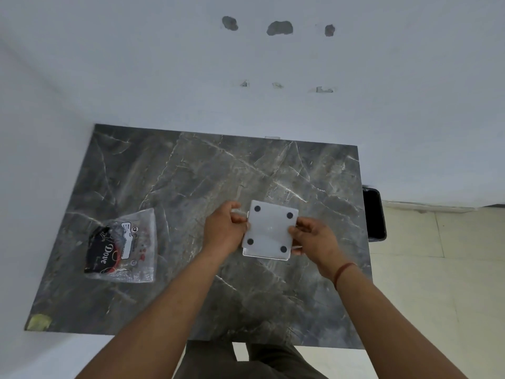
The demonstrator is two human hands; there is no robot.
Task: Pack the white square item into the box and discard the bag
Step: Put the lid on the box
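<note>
Holding the white square item (269,230) level over the table (169,170), left hand (224,228) pinching one edge, right hand (314,237) the opposite edge, both closed on it. Best kept flat and square to the box, seemingly the white tray edge showing just beneath. Matte white, four dark round feet up. Left of the grip, well apart: the plastic bag (123,247); right, past the table edge, a black bin (374,214).

A plain home room: marble-look table (191,187) against a patched white wall (273,64) (tiled floor (423,269))
</note>
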